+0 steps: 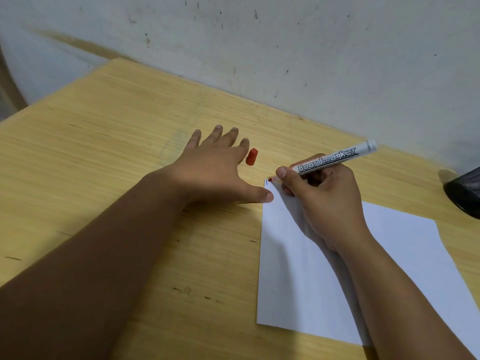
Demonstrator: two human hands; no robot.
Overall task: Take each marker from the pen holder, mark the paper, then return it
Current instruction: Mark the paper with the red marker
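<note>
My right hand [324,201] grips a white board marker [335,157] with a red tip, the tip touching the far left corner of the white paper [405,258]. A short blue line sits on that corner beside the tip. The marker's red cap [252,157] lies on the wooden table just past my left hand [215,170]. That hand rests flat with fingers spread, its thumb on the paper's left edge. A black mesh pen holder [466,193] shows partly at the right edge.
The wooden table [104,152] runs up to a scuffed white wall [285,48] at the back. Its left edge drops off at the far left of the view.
</note>
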